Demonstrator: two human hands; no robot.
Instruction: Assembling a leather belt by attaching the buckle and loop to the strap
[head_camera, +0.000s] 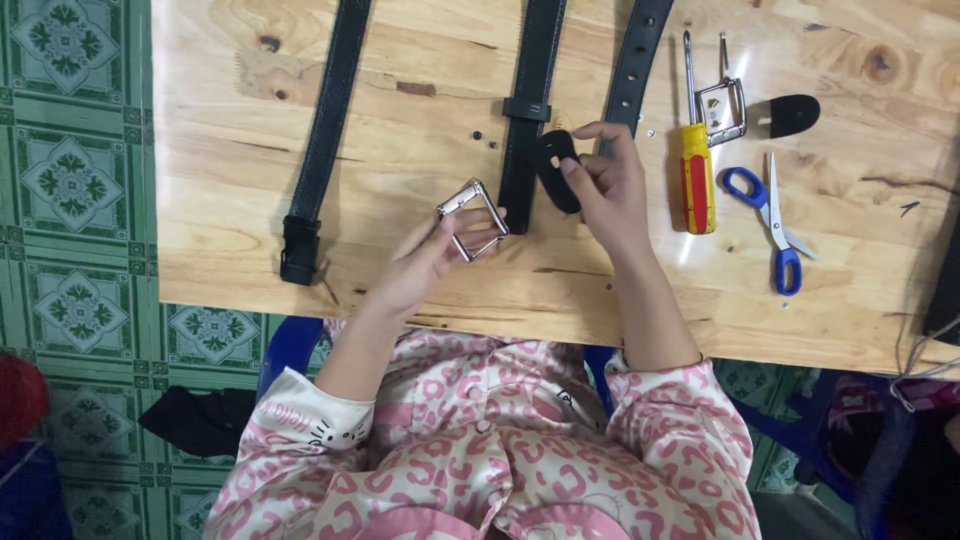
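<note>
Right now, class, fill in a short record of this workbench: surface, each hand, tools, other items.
surface: pale wooden table
left hand: holds square silver metal buckle
right hand: pinches folded end of black leather belt
tools: yellow-and-red screwdriver; blue-handled scissors
other items: two more black belts, second silver buckle, black leather tab

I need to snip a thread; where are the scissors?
The blue-handled scissors lie on the wooden table, toward the right of the head view, just right of the yellow-and-red screwdriver.
</note>
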